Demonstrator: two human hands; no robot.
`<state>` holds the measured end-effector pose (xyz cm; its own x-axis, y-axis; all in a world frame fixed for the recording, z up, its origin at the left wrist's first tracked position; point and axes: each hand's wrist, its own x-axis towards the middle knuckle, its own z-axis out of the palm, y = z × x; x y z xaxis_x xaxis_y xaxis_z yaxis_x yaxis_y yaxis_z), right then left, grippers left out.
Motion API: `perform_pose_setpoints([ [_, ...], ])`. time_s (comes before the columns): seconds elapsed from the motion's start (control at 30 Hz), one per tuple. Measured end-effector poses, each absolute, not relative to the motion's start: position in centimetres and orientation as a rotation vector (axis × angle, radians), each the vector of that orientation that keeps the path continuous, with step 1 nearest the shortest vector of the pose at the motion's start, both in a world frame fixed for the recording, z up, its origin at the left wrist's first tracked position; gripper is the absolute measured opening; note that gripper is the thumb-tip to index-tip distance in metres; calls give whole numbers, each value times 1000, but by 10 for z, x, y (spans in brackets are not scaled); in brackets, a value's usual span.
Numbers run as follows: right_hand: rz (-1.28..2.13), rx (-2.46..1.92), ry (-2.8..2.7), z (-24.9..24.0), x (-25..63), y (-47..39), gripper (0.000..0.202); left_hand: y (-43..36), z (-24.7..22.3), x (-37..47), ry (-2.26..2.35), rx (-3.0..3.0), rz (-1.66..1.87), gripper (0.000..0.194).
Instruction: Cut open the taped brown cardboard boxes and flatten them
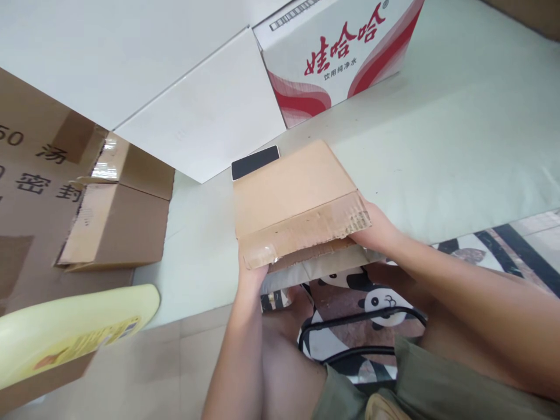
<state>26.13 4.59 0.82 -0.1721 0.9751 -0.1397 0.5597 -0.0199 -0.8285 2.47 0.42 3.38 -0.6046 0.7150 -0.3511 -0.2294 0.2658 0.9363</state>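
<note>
Look first to the tabletop (464, 151), spread beneath the carton (332, 64) and out to a near edge by the lap (350, 394). Note the white box (205, 105), just left of the carton. Find the box (293, 186) in front of the carton, on its lap side, held close to the tabletop's near edge. Cannot tell whether lifted or partly resting. Might well tip or drop at that edge, if gripped unevenly or let go at one corner. Might also tear further along the flap (312, 223), already ragged, from careless pulling. Points flap and mouth away from the carton, plain end toward it. Seems to have its long axis crosswise, roughly in line with the carton's lower edge, though hard to judge at this slant. See the left hand (256, 275) and right hand (374, 224) at the two corners farthest from the carton. Read the fingers as holding the box, mostly hidden behind or beneath it. End with the phone (255, 163), in front of the carton and to its left, right at the box's far edge. Could get scraped or shoved by any push of the box toward the carton
</note>
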Motion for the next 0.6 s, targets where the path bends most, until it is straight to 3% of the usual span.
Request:
perform_pose_setpoints([
  [0.6,1100,-1673,-1792,14,261,47,46,4,35,26,1783,496,1492,44],
])
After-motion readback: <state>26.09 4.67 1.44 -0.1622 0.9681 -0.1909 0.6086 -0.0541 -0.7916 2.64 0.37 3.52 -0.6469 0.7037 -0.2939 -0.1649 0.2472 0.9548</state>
